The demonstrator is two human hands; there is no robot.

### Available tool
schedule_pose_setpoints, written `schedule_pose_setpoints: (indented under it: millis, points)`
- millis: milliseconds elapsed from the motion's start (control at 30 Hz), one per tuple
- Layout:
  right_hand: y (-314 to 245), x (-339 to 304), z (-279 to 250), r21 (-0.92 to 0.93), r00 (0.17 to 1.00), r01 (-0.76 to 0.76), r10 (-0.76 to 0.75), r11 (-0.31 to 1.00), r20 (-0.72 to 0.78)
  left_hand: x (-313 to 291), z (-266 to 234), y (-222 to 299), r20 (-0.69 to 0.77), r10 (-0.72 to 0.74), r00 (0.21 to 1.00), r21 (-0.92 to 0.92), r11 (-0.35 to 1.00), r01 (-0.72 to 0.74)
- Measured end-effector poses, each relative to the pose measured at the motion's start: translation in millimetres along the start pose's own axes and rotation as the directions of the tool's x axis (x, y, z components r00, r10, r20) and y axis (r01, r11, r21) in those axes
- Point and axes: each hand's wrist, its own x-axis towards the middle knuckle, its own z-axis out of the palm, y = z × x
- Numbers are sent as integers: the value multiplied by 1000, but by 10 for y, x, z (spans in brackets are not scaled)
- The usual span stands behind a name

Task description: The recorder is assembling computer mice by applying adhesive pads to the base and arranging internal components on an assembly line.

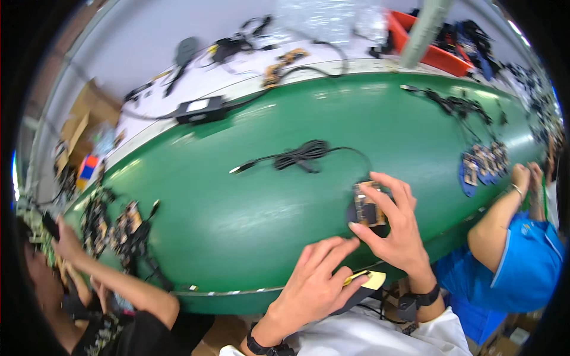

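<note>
My right hand (395, 234) has its thumb and fingers around the edges of a small brown circuit board (369, 215) with dark components. The board sits on a dark backing at the near side of the green conveyor belt. From its far end a thin black cord runs left to a tied cable bundle (301, 155) with a bare-tipped plug. My left hand (320, 279) is just left of the board, fingers stretched toward it and thumb apart. By that thumb is a yellow-and-black piece (373, 280), partly hidden; I cannot tell whether the hand touches it.
A black power adapter (200, 110) lies along the far edge. Boards with cables lie on the belt at left (130, 231) and boards on blue pieces (484, 163) at right. An orange-red bin (436, 50) stands at the back. Co-workers' arms reach in from both sides.
</note>
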Motion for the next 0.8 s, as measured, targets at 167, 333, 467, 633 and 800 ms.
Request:
schedule_pose_setpoints:
  millis: [167, 333, 467, 633, 800]
  points:
    - [124, 42, -68, -383, 983, 169, -129, 908, 129, -451, -445, -48, -42, -171, 984, -305, 940, 150]
    - [720, 95, -351, -695, 987, -130, 29, 707, -155, -769, -696, -59, -283, -307, 908, -277, 933, 229]
    - [259, 187, -392, -661, 994, -48, -27, 749, -102, -872, -789, -48, -328, -347, 879, -243, 930, 277]
    - [-789, 235, -123, 504, 848, 215, -416, 836, 328, -870, -887, -11, -316, -274, 908, -219, 953, 211]
    - [-972, 177, 228, 732, 771, 121, -528, 671, 357, -949, -831, -51, -355, -227, 907, -270, 954, 133]
